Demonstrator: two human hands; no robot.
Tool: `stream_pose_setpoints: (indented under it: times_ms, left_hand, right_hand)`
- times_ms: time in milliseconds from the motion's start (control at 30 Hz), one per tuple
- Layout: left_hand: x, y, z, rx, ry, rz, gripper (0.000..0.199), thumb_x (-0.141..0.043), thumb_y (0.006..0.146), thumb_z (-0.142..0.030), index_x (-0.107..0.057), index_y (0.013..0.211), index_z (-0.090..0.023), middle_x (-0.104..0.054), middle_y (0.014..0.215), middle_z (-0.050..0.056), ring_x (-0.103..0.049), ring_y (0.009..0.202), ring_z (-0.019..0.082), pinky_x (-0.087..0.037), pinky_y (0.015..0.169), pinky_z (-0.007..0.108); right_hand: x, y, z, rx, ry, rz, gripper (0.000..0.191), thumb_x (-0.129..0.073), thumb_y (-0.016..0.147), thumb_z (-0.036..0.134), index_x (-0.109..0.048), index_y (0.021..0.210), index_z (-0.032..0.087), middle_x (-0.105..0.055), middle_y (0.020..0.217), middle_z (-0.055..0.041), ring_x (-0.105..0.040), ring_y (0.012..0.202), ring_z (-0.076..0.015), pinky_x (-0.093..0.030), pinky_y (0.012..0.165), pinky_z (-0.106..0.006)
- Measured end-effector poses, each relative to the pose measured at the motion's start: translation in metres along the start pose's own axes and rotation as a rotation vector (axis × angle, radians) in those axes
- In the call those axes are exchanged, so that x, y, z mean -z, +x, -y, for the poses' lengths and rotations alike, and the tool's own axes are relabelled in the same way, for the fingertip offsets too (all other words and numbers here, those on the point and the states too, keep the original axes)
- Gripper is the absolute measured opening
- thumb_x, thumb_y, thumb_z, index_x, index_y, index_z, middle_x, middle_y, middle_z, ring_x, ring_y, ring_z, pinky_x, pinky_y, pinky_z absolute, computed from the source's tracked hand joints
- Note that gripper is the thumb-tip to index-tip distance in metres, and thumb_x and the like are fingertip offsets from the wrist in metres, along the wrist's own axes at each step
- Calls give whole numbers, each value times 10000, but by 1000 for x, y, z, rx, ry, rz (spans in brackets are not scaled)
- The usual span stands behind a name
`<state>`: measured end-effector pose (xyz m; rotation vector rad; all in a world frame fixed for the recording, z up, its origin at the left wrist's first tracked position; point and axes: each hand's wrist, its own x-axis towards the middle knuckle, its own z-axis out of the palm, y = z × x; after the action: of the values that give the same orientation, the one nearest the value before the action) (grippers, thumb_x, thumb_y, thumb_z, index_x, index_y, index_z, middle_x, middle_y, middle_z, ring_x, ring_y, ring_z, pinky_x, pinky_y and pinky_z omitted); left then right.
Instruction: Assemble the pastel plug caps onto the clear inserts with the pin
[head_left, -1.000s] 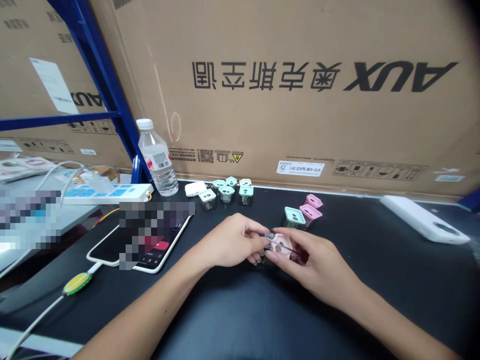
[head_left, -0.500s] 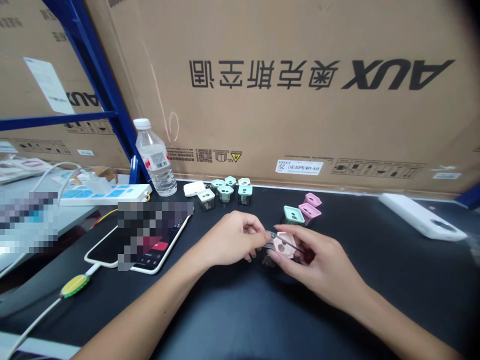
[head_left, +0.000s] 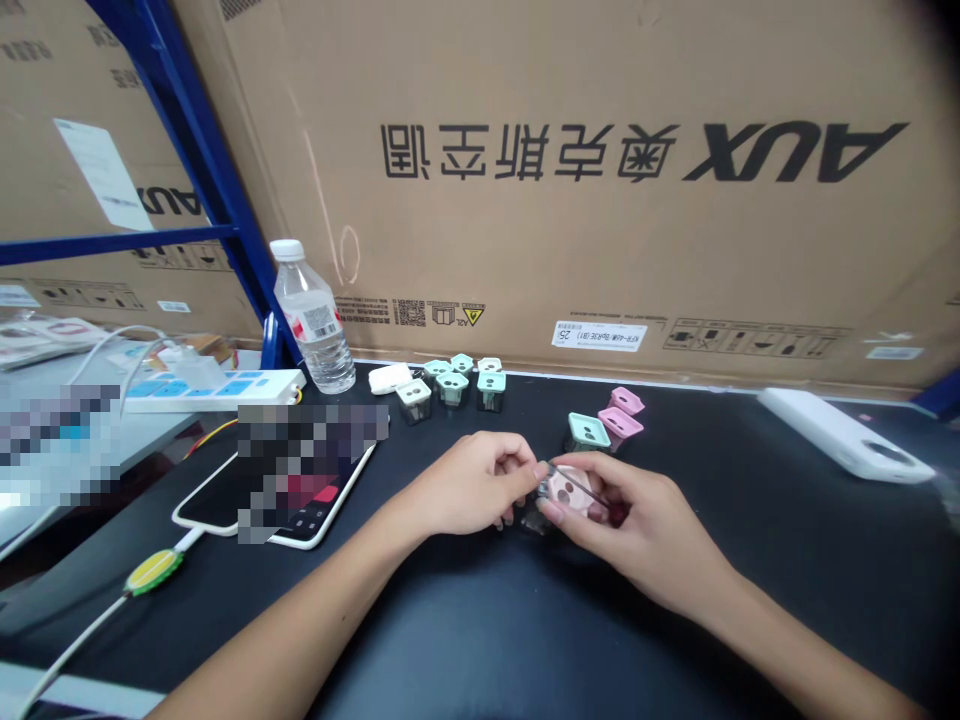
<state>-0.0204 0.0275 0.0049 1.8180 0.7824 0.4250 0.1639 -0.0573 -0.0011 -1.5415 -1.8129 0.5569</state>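
My right hand (head_left: 637,505) is closed around a pale pink two-hole pencil sharpener (head_left: 568,487), its holed face turned up. A thin dark rod (head_left: 589,486) lies slanting across the sharpener, with a dark red end partly hidden under the right fingers. My left hand (head_left: 480,485) is closed in a pinch at the sharpener's left edge; what sits between its fingertips is hidden. A dark see-through part (head_left: 534,518) shows below the fingers. Just beyond my hands stand a mint sharpener (head_left: 588,431) and two pink ones (head_left: 621,424).
Several mint and white sharpeners (head_left: 451,384) stand at the back beside a white block (head_left: 390,378). A water bottle (head_left: 315,320), a power strip (head_left: 217,390) and two phones (head_left: 307,535) are on the left. A white power bank (head_left: 844,435) lies right. Large cartons (head_left: 600,250) rise behind.
Both hands stay at the sharpener. The left fingers have shifted slightly, and the grey metal-looking piece beside them shows less. The whole view has moved a little.
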Motion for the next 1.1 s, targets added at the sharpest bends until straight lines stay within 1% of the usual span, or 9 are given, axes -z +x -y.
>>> stream_pose_setpoints:
  times_ms: [133, 400, 533, 633, 700, 800, 933, 1033, 1100]
  left_hand:
    - [-2, -2, -1, -15, 36, -31, 284, -494, 896, -456, -559, 838, -185, -590, 667, -12, -570, 553, 110, -439, 494, 203]
    - [-7, -5, -8, -67, 112, -120, 227, -533, 883, -408, -607, 879, -194, -629, 726, -6, -571, 598, 102, -422, 543, 202]
    - [-7, -5, -9, -85, 156, -123, 245, -522, 890, -408, -648, 893, -198, -645, 734, 0, -568, 618, 110, -412, 549, 206]
    - [-5, -5, -9, -89, 166, -110, 284, -503, 899, -409, -682, 868, -191, -645, 716, 6, -565, 622, 115, -407, 549, 208]
    - [-4, -4, -9, -80, 153, -99, 304, -499, 900, -417, -690, 855, -184, -634, 689, 5, -557, 607, 114, -399, 536, 206]
    - [-5, -4, -9, -68, 103, -89, 307, -508, 895, -432, -680, 865, -179, -626, 682, 1, -553, 594, 110, -397, 526, 202]
    - [-5, -4, -8, -65, 25, -97, 295, -533, 881, -439, -660, 883, -173, -635, 727, 10, -568, 626, 114, -419, 539, 198]
    - [-5, -3, -9, -55, -23, -88, 292, -563, 861, -443, -655, 886, -167, -626, 741, 17, -574, 652, 124, -427, 528, 197]
    - [-5, -2, -8, -33, -63, -64, 297, -575, 849, -444, -655, 880, -159, -613, 721, 15, -560, 621, 122, -434, 510, 204]
  right_hand:
    - [0, 1, 0, 35, -1, 11, 286, -665, 825, 426, -638, 1029, 227, -602, 672, 36, -496, 543, -111, -420, 522, -213]
    - [-1, -1, 3, 14, -8, -2, 300, -668, 815, 449, -651, 1005, 218, -608, 661, 29, -505, 531, -114, -433, 519, -216]
    - [-1, -2, 5, 12, -26, -26, 281, -668, 809, 439, -657, 986, 220, -581, 618, 41, -483, 514, -111, -412, 497, -213]
    - [-2, -1, 7, -1, -45, -26, 271, -656, 816, 446, -663, 973, 225, -588, 612, 42, -497, 519, -115, -413, 497, -212]
    - [-3, -1, 7, -9, -51, -29, 251, -646, 819, 441, -668, 951, 228, -594, 609, 39, -505, 513, -117, -413, 489, -212]
    - [-5, -1, 5, -9, -23, -74, 239, -658, 801, 428, -671, 925, 225, -605, 605, 30, -516, 505, -122, -420, 481, -215]
    - [-9, -2, 2, -22, 50, -109, 288, -661, 790, 443, -676, 965, 215, -619, 627, 12, -499, 483, -121, -430, 471, -226]
    - [-10, -4, 2, -55, 100, -105, 326, -664, 784, 457, -682, 985, 201, -562, 575, 27, -443, 447, -109, -394, 430, -219]
    - [-10, -4, 3, -83, 134, -89, 329, -676, 776, 449, -688, 979, 190, -522, 549, 39, -415, 439, -100, -364, 412, -211]
